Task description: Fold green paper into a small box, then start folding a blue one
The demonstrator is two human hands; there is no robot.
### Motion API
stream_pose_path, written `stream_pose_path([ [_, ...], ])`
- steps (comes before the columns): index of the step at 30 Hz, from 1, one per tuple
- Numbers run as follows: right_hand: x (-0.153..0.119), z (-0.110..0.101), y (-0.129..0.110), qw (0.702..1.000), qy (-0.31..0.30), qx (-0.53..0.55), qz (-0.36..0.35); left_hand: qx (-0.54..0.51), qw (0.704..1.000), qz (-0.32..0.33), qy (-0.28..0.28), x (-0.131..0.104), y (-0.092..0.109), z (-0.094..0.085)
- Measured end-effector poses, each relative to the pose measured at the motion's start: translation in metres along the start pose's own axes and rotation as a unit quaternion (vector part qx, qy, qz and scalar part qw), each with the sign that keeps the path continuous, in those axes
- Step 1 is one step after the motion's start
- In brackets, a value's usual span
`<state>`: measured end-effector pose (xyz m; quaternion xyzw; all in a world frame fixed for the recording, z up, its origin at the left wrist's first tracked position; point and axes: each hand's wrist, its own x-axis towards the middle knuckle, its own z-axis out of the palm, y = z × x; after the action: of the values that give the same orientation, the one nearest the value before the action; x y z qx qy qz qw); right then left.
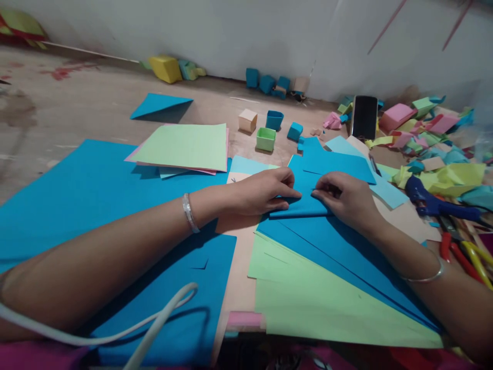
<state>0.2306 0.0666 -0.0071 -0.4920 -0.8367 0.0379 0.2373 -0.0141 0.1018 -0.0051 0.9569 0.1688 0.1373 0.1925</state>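
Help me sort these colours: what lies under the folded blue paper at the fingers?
Past the near edge of the folded blue paper, flat blue paper shows, lying over light green paper sheets. Whatever is directly beneath the fold is covered.

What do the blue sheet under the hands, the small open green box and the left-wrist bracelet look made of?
Blue sheet: matte paper or thin card; straight, fold-like near edge.
Green box: likely matte paper too; thin walls, sharp corners.
Bracelet: probably shiny metal, judging by its silvery glints; coated plastic remains possible.
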Motion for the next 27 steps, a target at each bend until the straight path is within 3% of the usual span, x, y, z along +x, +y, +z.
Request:
stream_pose_path([
  [4, -0.007, -0.004, -0.009, 0.993, 0.037, -0.039, -0.102, 0.008, 1.000, 0.000, -0.004, 0.000, 0.001, 0.000],
  [9, -0.014, -0.007, -0.021, 0.967, -0.087, -0.083, -0.223, 0.020, 1.000, 0.003, -0.004, 0.000, 0.001, 0.001],
  [13, -0.016, -0.007, -0.018, 0.948, -0.113, -0.124, -0.272, 0.023, 1.000, 0.003, 0.000, 0.000, 0.002, 0.001],
  [16, -0.017, -0.008, -0.014, 0.940, -0.105, -0.119, -0.302, 0.026, 1.000, 0.006, -0.001, 0.000, 0.003, 0.000],
  [21, -0.016, -0.005, -0.016, 0.920, -0.157, -0.104, -0.345, 0.035, 0.999, 0.012, 0.003, 0.002, 0.002, 0.002],
  [27, -0.010, -0.001, -0.037, 0.921, -0.170, -0.149, -0.318, 0.009, 1.000, 0.015, 0.013, 0.004, -0.003, 0.008],
])
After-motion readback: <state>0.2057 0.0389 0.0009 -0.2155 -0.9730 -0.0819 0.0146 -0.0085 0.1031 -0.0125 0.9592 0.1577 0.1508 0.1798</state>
